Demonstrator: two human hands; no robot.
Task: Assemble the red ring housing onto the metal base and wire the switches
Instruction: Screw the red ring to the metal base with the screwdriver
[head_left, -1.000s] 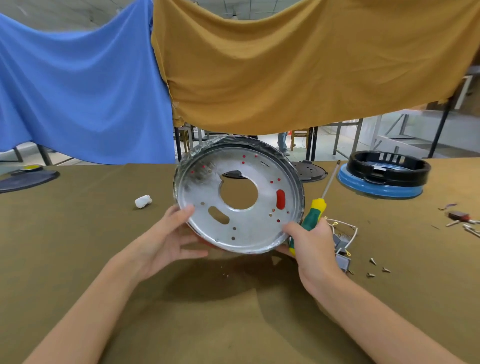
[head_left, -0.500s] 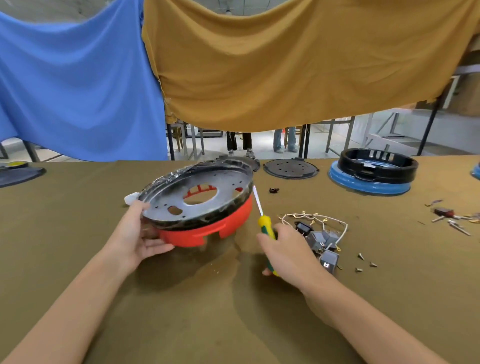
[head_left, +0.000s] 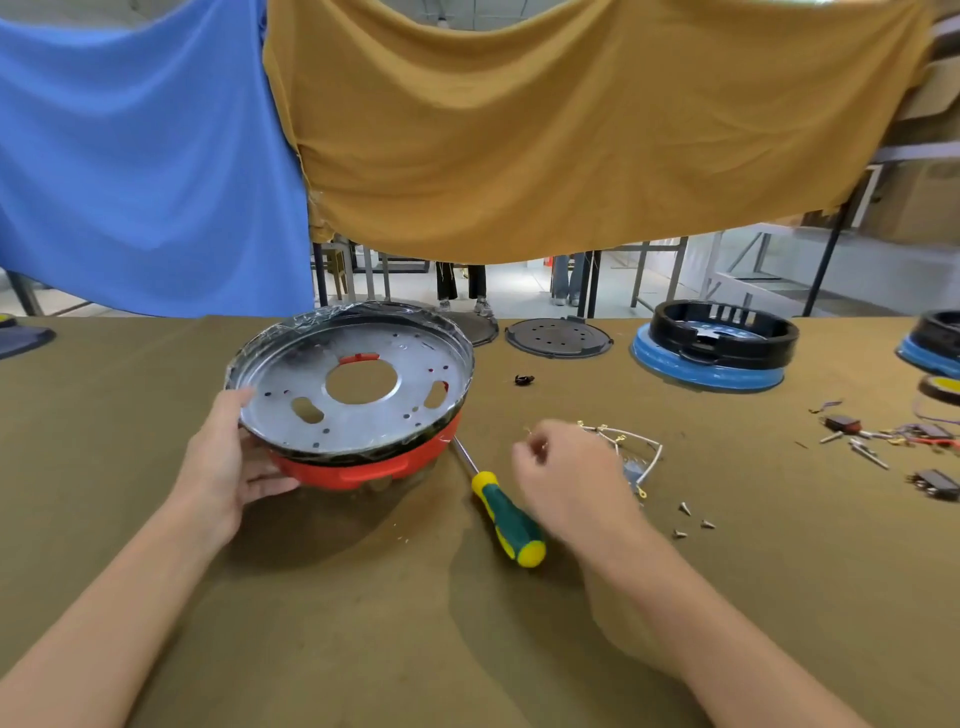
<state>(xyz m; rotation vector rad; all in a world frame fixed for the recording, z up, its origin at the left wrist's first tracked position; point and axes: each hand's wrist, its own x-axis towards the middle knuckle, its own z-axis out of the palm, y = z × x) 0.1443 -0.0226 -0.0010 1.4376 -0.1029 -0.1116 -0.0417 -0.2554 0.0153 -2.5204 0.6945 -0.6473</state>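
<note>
The shiny metal base (head_left: 291, 374), rimmed in plastic film, sits dish-up on the red ring housing (head_left: 358, 470), tilted slightly over the table. My left hand (head_left: 228, 457) grips their left edge, thumb on the metal rim and fingers under the red ring. My right hand (head_left: 571, 478) is blurred, with curled fingers, over the bundle of white wires and grey switches (head_left: 641, 449); whether it holds any is unclear. The green-and-yellow screwdriver (head_left: 506, 514) lies loose on the table between the housing and my right hand.
Several small screws (head_left: 691, 517) lie right of my right hand. A black ring on a blue base (head_left: 717, 348) and a dark disc (head_left: 558, 338) stand at the far edge. More switches and wires (head_left: 883, 436) are scattered at far right. A small black piece (head_left: 524, 380) lies beyond the housing.
The housing came down from upright to dish-up by the table. My right hand let go of the screwdriver, which now lies flat, and moved right over the wires.
</note>
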